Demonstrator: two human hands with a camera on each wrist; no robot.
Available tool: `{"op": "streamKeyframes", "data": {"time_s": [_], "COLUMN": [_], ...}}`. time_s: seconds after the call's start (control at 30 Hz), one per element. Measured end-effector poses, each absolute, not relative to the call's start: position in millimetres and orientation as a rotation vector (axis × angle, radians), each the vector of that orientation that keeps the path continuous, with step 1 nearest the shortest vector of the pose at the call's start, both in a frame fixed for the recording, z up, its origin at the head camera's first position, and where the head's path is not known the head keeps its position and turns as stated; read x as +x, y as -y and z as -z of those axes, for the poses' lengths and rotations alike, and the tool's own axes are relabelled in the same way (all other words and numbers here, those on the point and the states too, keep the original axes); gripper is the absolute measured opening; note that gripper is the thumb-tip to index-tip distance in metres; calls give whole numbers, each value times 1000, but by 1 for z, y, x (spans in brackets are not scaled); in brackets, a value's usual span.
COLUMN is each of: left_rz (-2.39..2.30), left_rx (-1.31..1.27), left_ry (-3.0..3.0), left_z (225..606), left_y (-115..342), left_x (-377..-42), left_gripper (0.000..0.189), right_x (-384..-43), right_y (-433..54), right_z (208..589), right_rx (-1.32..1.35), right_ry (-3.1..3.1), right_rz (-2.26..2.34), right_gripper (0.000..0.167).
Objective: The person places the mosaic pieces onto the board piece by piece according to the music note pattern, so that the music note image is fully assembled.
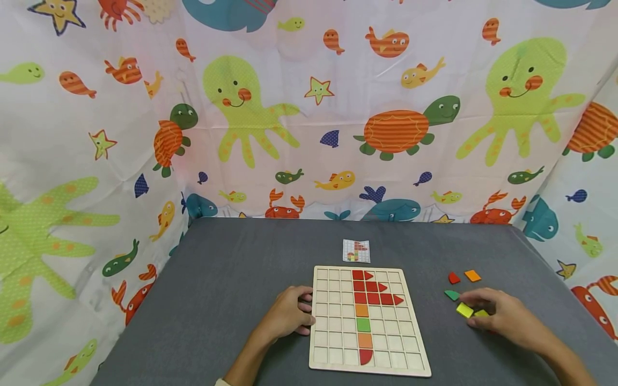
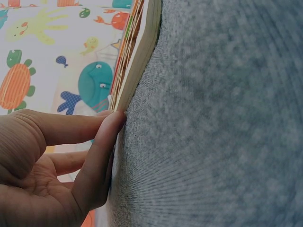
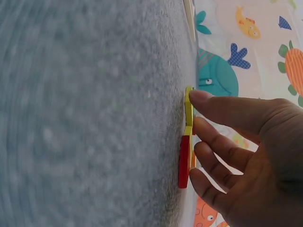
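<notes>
A pale wooden grid board lies on the dark grey tabletop, with red, orange and green tiles set in some squares. At its left edge, my left hand grips the rim; in the left wrist view fingertips meet at the board's edge. My right hand is over the loose pieces at the right, fingers spread and slightly bent. Beneath and beside its fingertips are a yellow tile and another yellow piece, partly covered. The right wrist view shows a fingertip touching a yellow tile, with a red piece nearby.
A small printed pattern card lies beyond the board. Loose red, orange and green pieces lie near my right hand. Behind the table hangs a curtain printed with sea animals.
</notes>
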State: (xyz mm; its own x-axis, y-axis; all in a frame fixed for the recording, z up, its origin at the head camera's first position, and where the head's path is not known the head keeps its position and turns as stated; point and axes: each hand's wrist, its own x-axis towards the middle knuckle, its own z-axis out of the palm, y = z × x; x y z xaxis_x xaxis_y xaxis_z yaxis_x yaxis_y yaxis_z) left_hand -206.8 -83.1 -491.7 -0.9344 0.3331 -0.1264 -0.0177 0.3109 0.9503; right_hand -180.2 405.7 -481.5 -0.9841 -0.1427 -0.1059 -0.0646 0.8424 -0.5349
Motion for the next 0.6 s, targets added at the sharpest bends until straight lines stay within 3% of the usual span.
{"op": "streamKeyframes", "data": {"time_s": [0.6], "left_rz": [-1630], "left_rx": [269], "left_ry": [-2298], "left_z": [492], "left_y": [82], "left_x": [-208], "left_gripper": [66], "right_x": [-189], "right_y": [-405], "right_z": [481], "right_rx": [-130], "right_ry": [-2860], "right_rz": [724], "right_gripper": [37]}}
